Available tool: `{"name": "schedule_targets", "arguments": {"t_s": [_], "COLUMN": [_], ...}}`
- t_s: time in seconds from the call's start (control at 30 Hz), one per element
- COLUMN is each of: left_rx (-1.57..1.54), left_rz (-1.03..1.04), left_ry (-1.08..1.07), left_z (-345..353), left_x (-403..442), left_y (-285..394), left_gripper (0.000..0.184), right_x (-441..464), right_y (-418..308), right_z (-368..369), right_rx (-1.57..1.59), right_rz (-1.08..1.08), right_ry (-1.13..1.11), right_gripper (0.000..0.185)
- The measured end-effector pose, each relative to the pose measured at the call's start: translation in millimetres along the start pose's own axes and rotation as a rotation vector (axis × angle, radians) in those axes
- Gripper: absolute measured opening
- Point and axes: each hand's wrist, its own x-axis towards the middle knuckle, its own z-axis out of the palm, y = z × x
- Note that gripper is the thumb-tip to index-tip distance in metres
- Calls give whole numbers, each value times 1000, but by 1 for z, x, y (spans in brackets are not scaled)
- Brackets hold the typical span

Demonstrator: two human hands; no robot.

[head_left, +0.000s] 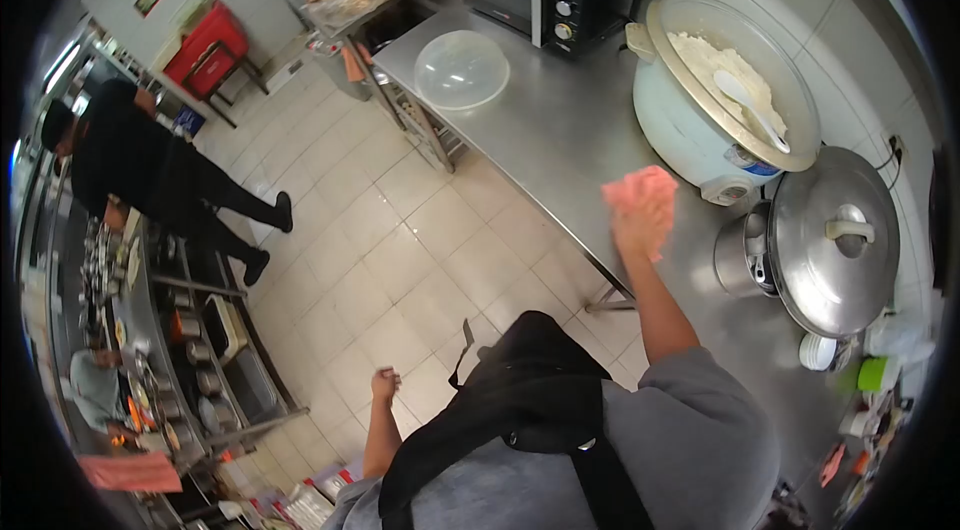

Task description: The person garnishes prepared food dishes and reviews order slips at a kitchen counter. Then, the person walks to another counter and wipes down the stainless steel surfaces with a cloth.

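Note:
My right hand (645, 230) presses a pink cloth (640, 192) onto the steel counter (570, 120), near its front edge. Just beyond it stands a large pale-blue rice cooker (672, 130), uncovered, with white rice (715, 65) and a white rice paddle (745, 100) inside. To the right of the hand is a steel pot (738, 255), partly covered by a big round metal lid (835, 265) with a handle. My left hand (385, 383) hangs low over the tiled floor, fingers curled, with nothing visible in it.
A clear plastic dome cover (462, 70) and a black microwave (540, 5) are farther along the counter. White bowls (818, 352) and a green item (878, 373) sit at the right. Across the tiled floor (380, 250), a person in black (150, 160) stands at another worktop.

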Motion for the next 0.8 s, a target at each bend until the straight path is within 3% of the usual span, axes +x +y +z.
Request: {"name": "schedule_targets", "arguments": {"t_s": [0.13, 0.2, 0.23, 0.37, 0.57, 0.8], "left_rx": [55, 64, 63, 69, 191, 201], "left_rz": [365, 493, 549, 837, 1058, 1223], "left_ry": [-99, -160, -195, -276, -175, -22], "left_z": [24, 58, 77, 140, 176, 214], "left_x": [72, 74, 76, 65, 44, 72], "left_y": [155, 238, 276, 415, 574, 682], "left_gripper": [25, 24, 24, 23, 23, 32], "right_x": [4, 24, 40, 131, 280, 378], "right_y": [-92, -109, -116, -144, -127, -111], "right_z": [-19, 2, 16, 68, 148, 177], "right_rx": [-12, 114, 118, 73, -3, -9], "right_rz": [-286, -526, -526, -283, 125, 161], "right_ry": [-276, -173, -181, -120, -17, 42], "right_gripper": [66, 60, 60, 60, 60, 62]}}
